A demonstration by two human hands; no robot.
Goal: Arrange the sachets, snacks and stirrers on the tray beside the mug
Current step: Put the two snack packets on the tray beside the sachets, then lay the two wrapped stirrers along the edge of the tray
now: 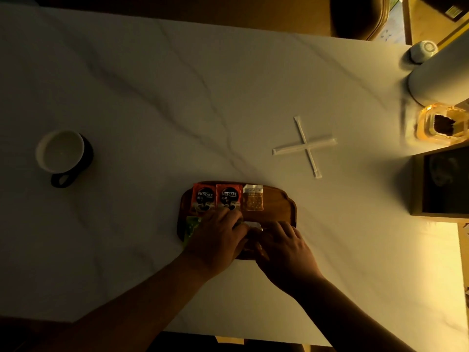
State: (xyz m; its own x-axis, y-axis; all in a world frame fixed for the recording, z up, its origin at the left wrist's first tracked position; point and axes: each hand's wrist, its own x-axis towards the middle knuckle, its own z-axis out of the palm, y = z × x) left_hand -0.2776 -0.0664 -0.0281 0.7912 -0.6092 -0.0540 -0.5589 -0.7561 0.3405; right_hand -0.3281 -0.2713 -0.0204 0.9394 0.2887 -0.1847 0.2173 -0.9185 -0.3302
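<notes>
A wooden tray (278, 204) lies near the table's front edge. On its far row two red Nescafe sachets (203, 198) (227, 196) lie side by side, with a clear cracker snack pack (252, 200) to their right. A green sachet (190, 227) sits at the tray's near left, partly under my left hand (215, 237). My right hand (284, 243) lies beside it over the tray's near edge. Both hands press on a white packet (253, 224), mostly hidden between them. Two wrapped white stirrers (305, 146) lie crossed on the table, right of and beyond the tray. A black mug (63, 154) with a white inside stands far left.
At the right edge stand a white cylinder (436, 74), a small white cup (423, 50), an amber glass dish (441, 127) and a dark framed box (444, 181). A chair back (357, 16) shows beyond the table's far edge.
</notes>
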